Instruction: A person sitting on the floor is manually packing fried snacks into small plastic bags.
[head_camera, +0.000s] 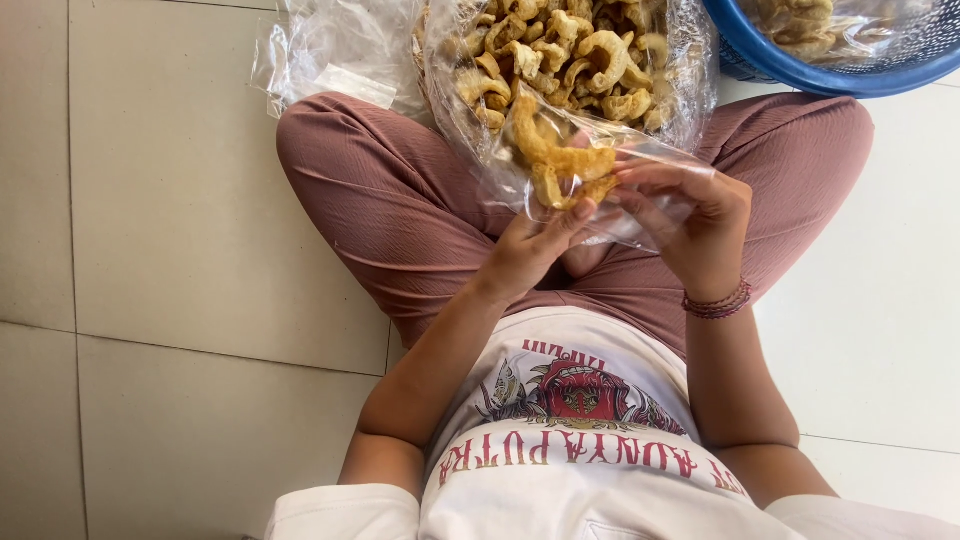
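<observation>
I sit cross-legged on a tiled floor. My left hand (532, 245) and my right hand (690, 215) both grip a small clear plastic bag (590, 185) over my lap. Several curled golden fried crackers (562, 160) lie inside it. My left fingers pinch the bag's lower edge and my right fingers hold its right side. A beaded bracelet (716, 303) circles my right wrist.
A large clear bag full of the same fried crackers (560, 50) rests against my shins. A blue plastic basket (800, 70) with more crackers stands at the top right. Loose empty plastic bags (330, 50) lie at the top left on the pale tiles.
</observation>
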